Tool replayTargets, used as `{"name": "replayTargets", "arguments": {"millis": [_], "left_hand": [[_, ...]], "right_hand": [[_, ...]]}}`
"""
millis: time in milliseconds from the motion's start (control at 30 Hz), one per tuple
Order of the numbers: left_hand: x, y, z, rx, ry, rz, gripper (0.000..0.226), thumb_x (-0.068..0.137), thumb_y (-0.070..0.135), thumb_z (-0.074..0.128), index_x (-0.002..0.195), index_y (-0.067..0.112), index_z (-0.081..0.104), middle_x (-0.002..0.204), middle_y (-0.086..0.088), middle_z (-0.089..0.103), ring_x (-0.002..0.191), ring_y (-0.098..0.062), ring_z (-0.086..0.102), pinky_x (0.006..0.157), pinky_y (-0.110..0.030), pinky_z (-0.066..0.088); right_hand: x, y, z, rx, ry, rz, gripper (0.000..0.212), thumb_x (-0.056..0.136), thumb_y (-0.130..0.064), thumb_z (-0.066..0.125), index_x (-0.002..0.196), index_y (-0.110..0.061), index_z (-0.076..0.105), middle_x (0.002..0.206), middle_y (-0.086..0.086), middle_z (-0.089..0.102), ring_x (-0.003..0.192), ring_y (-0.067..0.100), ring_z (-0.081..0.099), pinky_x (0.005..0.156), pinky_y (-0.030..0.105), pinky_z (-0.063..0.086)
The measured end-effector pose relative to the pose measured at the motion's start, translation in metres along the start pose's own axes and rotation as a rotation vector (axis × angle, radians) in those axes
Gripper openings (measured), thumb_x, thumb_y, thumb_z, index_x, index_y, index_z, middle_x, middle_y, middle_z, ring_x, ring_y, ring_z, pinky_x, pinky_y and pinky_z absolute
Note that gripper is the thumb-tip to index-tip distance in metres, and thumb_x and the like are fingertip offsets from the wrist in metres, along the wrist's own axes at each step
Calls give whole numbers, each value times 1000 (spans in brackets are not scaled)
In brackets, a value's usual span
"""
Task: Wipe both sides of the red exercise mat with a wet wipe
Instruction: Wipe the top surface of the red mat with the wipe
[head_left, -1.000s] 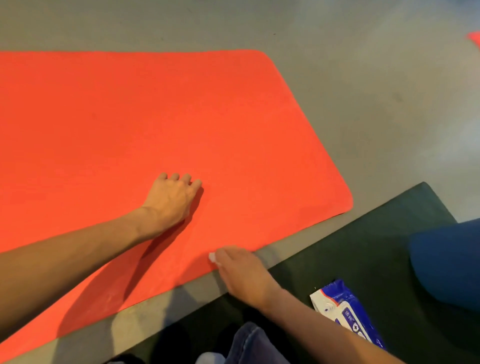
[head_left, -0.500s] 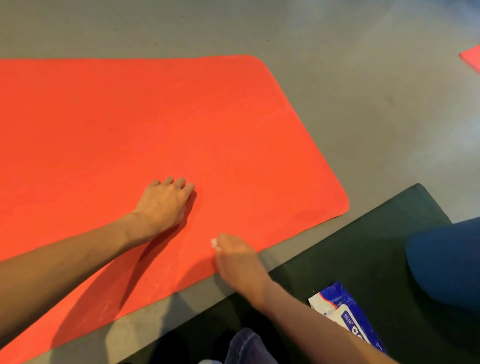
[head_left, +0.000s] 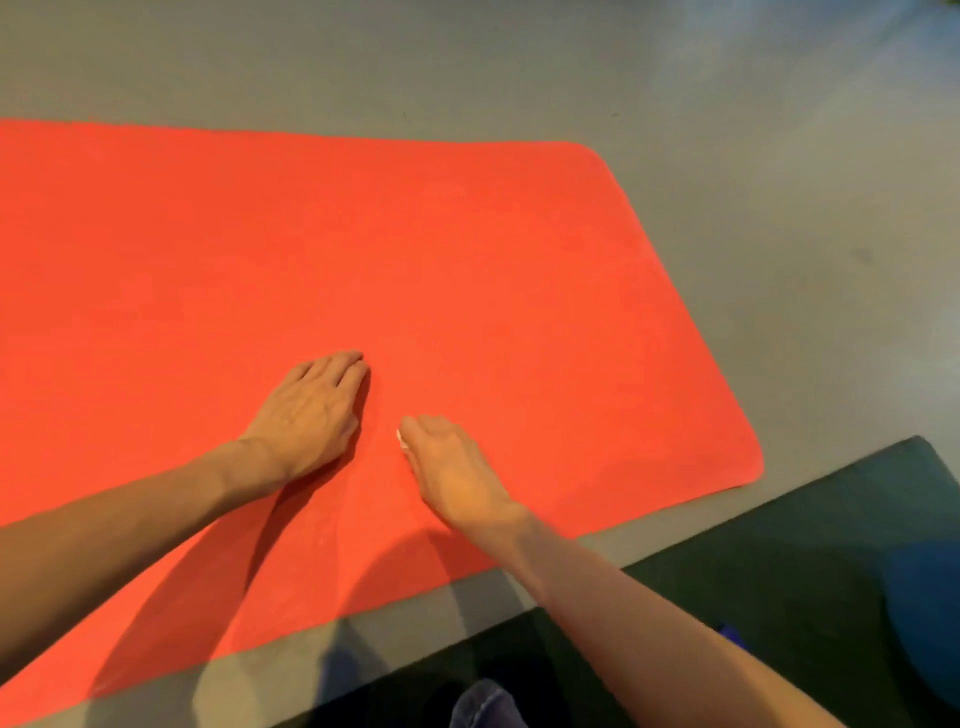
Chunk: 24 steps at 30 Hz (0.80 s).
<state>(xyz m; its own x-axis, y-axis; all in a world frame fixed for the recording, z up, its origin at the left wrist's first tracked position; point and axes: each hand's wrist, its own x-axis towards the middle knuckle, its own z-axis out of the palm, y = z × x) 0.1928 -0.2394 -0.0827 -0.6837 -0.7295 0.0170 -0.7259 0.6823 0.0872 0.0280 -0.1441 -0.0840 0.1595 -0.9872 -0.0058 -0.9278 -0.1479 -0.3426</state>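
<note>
The red exercise mat (head_left: 467, 260) lies flat on the grey floor and fills most of the view. My left hand (head_left: 311, 410) rests palm down on the mat with its fingers straight and together. Just to its right, my right hand (head_left: 452, 467) presses a white wet wipe (head_left: 400, 439) onto the mat. Only a small white edge of the wipe shows by the fingertips; the rest is hidden under the hand.
A dark green mat (head_left: 779, 571) lies along the near right, with a strip of grey floor (head_left: 727, 104) between it and the red mat. A blue object (head_left: 924, 613) sits at the right edge. A blue packet corner (head_left: 733, 635) peeks out behind my right forearm.
My right hand has slid with the wipe from the mat's near edge farther onto the mat, close to my left hand. The view has shifted, and the wipe packet is now mostly hidden.
</note>
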Motion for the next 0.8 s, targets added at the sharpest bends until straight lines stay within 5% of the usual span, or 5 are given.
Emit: {"name": "replayTargets", "arguments": {"millis": [67, 233, 500, 700, 800], "left_hand": [[-3, -9, 0, -11, -2, -40, 51, 63, 10, 67, 111, -7, 62, 116, -24, 63, 99, -38, 66, 82, -47, 53], [-13, -33, 1, -30, -22, -109, 61, 59, 3, 78, 116, -8, 60, 122, -26, 59, 106, -41, 62, 88, -52, 50], [-13, -58, 8, -116, 6, -283, 57, 77, 5, 67, 129, -7, 50, 140, -27, 44, 127, -43, 46, 107, -52, 35], [-18, -77, 6, -123, 3, -340, 58, 84, 8, 60, 137, -4, 42, 148, -24, 35, 136, -39, 36, 114, -48, 25], [-15, -85, 6, -145, 8, -391, 56, 86, 9, 56, 139, -4, 40, 150, -23, 32, 138, -38, 32, 116, -47, 22]], "right_hand": [[11, 27, -4, -73, 64, -118, 14, 82, -8, 63, 86, -14, 51, 78, 8, 58, 75, 29, 55, 65, 34, 33], [45, 104, -36, -29, 243, 654, 21, 99, -15, 38, 106, 2, 48, 102, 26, 59, 96, 41, 56, 77, 44, 37], [57, -6, 11, 21, 10, -201, 4, 88, -7, 51, 84, -7, 52, 77, 14, 58, 72, 34, 56, 67, 35, 28], [112, 60, -16, 1, 212, 512, 19, 98, -14, 40, 102, 3, 50, 100, 26, 59, 94, 41, 54, 76, 46, 34], [118, -1, 1, 44, 82, 183, 21, 99, -15, 39, 105, 2, 51, 103, 23, 59, 97, 39, 53, 80, 40, 32]]}}
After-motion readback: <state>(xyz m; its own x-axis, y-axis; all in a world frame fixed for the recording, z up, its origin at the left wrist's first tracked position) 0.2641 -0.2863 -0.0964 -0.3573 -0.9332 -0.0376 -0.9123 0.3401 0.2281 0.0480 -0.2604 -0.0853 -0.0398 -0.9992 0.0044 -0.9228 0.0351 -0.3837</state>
